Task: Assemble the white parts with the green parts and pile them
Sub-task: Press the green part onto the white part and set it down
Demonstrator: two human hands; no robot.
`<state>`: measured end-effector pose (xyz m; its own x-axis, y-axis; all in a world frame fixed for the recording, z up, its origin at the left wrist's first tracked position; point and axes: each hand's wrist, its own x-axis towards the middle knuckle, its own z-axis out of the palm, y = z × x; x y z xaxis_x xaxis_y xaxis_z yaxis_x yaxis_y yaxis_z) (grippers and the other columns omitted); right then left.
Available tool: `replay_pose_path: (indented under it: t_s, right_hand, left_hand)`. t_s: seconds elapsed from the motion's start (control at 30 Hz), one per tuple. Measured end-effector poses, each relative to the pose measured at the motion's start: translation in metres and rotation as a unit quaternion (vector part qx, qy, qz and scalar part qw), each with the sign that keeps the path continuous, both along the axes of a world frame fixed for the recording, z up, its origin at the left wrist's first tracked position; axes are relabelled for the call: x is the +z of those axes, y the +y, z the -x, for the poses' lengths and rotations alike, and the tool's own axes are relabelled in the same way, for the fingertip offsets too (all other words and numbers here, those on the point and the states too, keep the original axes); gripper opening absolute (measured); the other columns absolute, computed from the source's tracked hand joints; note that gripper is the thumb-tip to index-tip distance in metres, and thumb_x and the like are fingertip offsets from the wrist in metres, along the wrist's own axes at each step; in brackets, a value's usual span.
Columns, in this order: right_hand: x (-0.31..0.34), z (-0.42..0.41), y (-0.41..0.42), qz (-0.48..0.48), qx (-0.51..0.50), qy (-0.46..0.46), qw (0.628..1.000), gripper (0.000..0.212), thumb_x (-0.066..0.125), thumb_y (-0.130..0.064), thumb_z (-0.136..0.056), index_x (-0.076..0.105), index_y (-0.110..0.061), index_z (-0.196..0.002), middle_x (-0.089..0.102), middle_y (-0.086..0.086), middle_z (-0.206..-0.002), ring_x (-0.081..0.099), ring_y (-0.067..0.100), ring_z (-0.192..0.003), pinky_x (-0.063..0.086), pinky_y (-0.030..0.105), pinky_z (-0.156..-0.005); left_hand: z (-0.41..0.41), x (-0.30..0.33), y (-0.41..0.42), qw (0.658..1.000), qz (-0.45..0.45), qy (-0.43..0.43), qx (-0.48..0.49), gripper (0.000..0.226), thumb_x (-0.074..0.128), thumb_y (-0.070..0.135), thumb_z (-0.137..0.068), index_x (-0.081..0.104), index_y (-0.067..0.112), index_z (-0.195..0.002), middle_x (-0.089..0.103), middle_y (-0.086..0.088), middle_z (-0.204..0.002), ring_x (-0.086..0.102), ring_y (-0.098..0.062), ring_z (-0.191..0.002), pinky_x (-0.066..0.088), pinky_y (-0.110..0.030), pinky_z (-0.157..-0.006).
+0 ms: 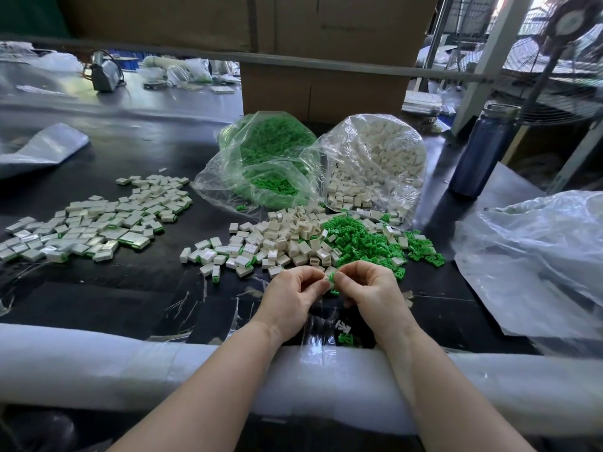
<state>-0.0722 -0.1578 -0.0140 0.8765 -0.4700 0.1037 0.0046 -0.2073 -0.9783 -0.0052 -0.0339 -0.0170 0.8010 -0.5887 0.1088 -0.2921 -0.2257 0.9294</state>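
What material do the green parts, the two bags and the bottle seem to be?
Green parts: probably moulded plastic, uniform matte colour.
Bags: thin clear plastic film, crinkled and glossy.
Bottle: likely metal, dark blue with a soft sheen; uncertain.

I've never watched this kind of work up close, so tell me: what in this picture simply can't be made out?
All in the head view:
- The green part pinched between left hand and right hand: fingers cover most of it; whether a white part is there too, I cannot tell.
- The bag of green parts: creased plastic blurs single pieces.
- The far bench clutter: too small and blurred to name.
- The standing fan: cut off by the right edge.
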Motion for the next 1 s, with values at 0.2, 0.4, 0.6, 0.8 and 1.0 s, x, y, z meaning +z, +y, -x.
replay_pose_path:
  t_s: [0.2,0.4,0.6,0.8,1.0]
  right_hand:
    - [-0.0001,-0.0004,0.0004,0.011,0.004,0.030,0.999,0.017,0.066,-0.006,-0.084,0.065,-0.013,-0.068,0.062,-0.004,-0.057,0.055,0.006,-0.053,0.048,0.021,-0.053]
    - [-0.0007,-0.0016,-0.0006,0.081,0.023,0.048,0.995,0.014,0.068,-0.007,-0.081,0.065,-0.013,-0.068,0.061,0.000,-0.063,0.055,0.009,-0.059,0.048,0.024,-0.061]
    - [-0.0023,-0.0013,-0.0001,-0.009,-0.004,-0.003,1.000,0.016,0.069,-0.003,-0.079,0.067,-0.013,-0.067,0.065,-0.002,-0.058,0.061,0.007,-0.054,0.049,0.019,-0.052]
    - [-0.0027,-0.0005,-0.0014,-0.033,0.023,-0.021,0.999,0.017,0.072,0.001,-0.075,0.068,-0.013,-0.066,0.067,0.003,-0.061,0.063,0.014,-0.058,0.051,0.022,-0.056]
    - [-0.0042,-0.0009,-0.0017,-0.052,0.046,-0.035,0.997,0.008,0.066,-0.006,-0.083,0.065,-0.012,-0.078,0.064,-0.003,-0.066,0.058,0.004,-0.058,0.045,0.017,-0.053]
  left_hand:
    - [0.0005,-0.0011,0.0006,0.999,-0.037,-0.039,0.004,0.016,0.063,0.017,-0.087,0.070,0.010,-0.100,0.068,-0.001,-0.092,0.063,-0.015,-0.089,0.050,-0.026,-0.085]
    - [0.0015,-0.0008,0.0004,0.995,-0.072,-0.073,0.003,0.020,0.062,0.017,-0.088,0.069,0.008,-0.104,0.067,-0.004,-0.099,0.061,-0.015,-0.094,0.046,-0.025,-0.088]
    - [0.0032,0.0026,-0.0002,1.000,-0.008,-0.029,0.000,0.014,0.063,0.014,-0.087,0.071,0.010,-0.098,0.071,-0.003,-0.093,0.065,-0.013,-0.089,0.050,-0.020,-0.083]
    - [0.0044,0.0047,-0.0001,0.998,0.033,0.042,0.018,0.015,0.062,0.007,-0.084,0.067,0.021,-0.085,0.069,-0.004,-0.085,0.063,-0.014,-0.081,0.052,-0.023,-0.079]
    - [0.0037,0.0084,0.0007,0.999,0.038,0.022,0.016,0.014,0.059,0.004,-0.086,0.067,0.016,-0.087,0.059,-0.011,-0.102,0.059,-0.021,-0.084,0.052,-0.030,-0.081]
